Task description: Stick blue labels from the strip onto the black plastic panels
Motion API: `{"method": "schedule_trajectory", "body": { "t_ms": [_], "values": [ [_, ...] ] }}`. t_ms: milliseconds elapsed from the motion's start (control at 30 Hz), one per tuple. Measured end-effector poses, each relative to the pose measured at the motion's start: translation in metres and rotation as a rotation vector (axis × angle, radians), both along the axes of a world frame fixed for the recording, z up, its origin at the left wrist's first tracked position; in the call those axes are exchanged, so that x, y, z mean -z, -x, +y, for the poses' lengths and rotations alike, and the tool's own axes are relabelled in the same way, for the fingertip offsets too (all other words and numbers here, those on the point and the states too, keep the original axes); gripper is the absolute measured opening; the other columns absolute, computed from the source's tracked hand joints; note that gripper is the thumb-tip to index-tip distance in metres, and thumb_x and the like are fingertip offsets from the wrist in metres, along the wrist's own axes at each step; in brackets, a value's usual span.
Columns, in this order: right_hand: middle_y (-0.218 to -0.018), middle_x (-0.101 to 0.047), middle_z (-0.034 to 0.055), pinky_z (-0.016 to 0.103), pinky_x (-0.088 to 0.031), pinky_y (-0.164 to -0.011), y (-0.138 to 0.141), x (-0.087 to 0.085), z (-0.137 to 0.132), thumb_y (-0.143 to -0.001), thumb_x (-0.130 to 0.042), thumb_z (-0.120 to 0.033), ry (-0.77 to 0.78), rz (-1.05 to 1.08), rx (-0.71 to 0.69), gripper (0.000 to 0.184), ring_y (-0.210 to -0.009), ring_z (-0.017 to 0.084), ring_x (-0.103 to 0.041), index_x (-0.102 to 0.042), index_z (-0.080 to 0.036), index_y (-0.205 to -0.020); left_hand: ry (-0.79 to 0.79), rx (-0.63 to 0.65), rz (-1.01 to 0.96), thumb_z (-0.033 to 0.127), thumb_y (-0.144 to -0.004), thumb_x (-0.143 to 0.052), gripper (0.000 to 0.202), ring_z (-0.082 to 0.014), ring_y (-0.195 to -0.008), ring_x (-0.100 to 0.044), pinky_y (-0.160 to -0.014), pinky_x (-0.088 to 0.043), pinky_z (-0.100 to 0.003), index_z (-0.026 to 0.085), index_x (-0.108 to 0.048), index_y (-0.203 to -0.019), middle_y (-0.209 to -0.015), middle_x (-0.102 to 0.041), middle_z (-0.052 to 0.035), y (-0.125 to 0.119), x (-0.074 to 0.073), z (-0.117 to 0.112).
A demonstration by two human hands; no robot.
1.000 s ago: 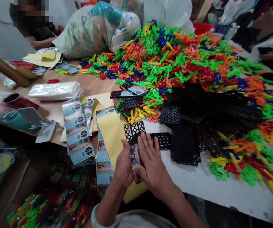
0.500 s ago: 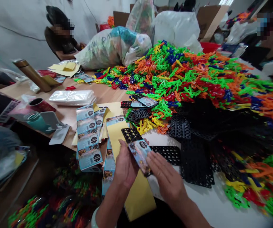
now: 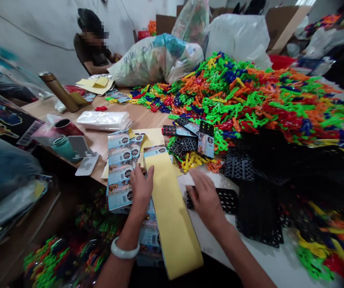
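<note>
Strip of yellow backing paper (image 3: 174, 216), one length, on the near part of the counter (image 3: 207, 236); near end reaching past the front edge. Room at its right: a wedge of white surface, bounded by the right forearm and a stack of black plates (image 3: 258, 212). Room at its left: narrow, a sheet of blue labels (image 3: 119, 172) lying near. Beyond the far end: a pale yellow sheet (image 3: 155, 137), then wood-toned surface up to a heap of coloured plastic pieces (image 3: 234, 92).

Orientation of strip: long axis slanting from far left to near right, printed label at the far end.

Single black plate (image 3: 227, 200), right of the strip: long axis crosswise, left end partly hidden by the right hand.

Labelled plate (image 3: 205, 140), by the heap's near edge: long axis pointing away from the wearer, label on the nearer part.

Left hand (image 3: 142, 186), between label sheet and strip: thumb and forefinger parted; whether its grip has hold of anything cannot be told (the other fingers are hidden). Right hand (image 3: 204, 196), blurred, over the single plate's left end: grip slack, unclenched; contact uncertain.
</note>
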State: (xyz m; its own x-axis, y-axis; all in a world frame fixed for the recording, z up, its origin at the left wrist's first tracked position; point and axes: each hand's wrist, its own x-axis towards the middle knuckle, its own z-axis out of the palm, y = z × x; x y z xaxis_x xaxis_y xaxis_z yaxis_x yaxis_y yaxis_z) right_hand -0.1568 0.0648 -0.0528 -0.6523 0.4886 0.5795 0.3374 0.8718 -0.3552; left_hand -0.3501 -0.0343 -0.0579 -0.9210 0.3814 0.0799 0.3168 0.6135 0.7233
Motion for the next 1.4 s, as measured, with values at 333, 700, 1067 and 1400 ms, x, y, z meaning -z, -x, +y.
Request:
{"method": "schedule_trajectory", "body": {
  "t_ms": [333, 700, 1067, 1400],
  "values": [
    [-0.144, -0.047, 0.0147, 0.047, -0.033, -0.111, -0.006, 0.029, -0.054, -0.095, -0.048, -0.023, -0.009, -0.179, -0.098, 0.048, -0.138, 0.025, -0.035, -0.04, -0.012, -0.142, -0.235, 0.009, 0.058, 0.039, -0.083, -0.056, 0.025, -0.0205, -0.082, -0.058, -0.078, -0.047, -0.033, 0.017, -0.067, -0.089, -0.084, -0.065, -0.0045, 0.021, -0.006, 0.023],
    [-0.126, -0.063, 0.0165, 0.047, -0.049, -0.098, -0.055, 0.016, 0.01, -0.094, -0.053, -0.017, -0.188, -0.176, -0.119, 0.04, -0.119, 0.027, -0.058, -0.052, -0.013, -0.134, -0.611, -0.018, -0.058, 0.038, -0.079, -0.063, 0.027, -0.0176, -0.086, -0.06, -0.082, -0.05, -0.032, 0.017, -0.072, -0.094, -0.091, -0.067, -0.0036, 0.011, -0.018, 0.017],
    [-0.109, -0.071, 0.0109, 0.039, -0.056, -0.083, -0.041, -0.033, 0.023, -0.096, -0.047, -0.028, 0.217, 0.098, 0.21, 0.029, -0.097, 0.025, -0.068, -0.063, -0.018, -0.119, -0.696, 0.255, -0.499, 0.038, -0.079, -0.068, 0.03, -0.0159, -0.079, -0.062, -0.073, -0.05, -0.028, 0.019, -0.071, -0.102, -0.093, -0.07, -0.0034, -0.024, -0.051, -0.007],
    [-0.096, -0.067, 0.0074, 0.036, -0.051, -0.086, -0.001, -0.063, -0.012, -0.092, -0.056, -0.017, 0.13, 0.148, -0.17, 0.016, -0.094, 0.02, -0.06, -0.066, -0.019, -0.105, -0.464, 0.637, -0.074, 0.019, -0.088, -0.054, 0.021, -0.0132, -0.075, -0.052, -0.069, -0.043, -0.024, 0.02, -0.069, -0.102, -0.078, -0.053, -0.0007, -0.076, -0.047, -0.016]
  ]
}}
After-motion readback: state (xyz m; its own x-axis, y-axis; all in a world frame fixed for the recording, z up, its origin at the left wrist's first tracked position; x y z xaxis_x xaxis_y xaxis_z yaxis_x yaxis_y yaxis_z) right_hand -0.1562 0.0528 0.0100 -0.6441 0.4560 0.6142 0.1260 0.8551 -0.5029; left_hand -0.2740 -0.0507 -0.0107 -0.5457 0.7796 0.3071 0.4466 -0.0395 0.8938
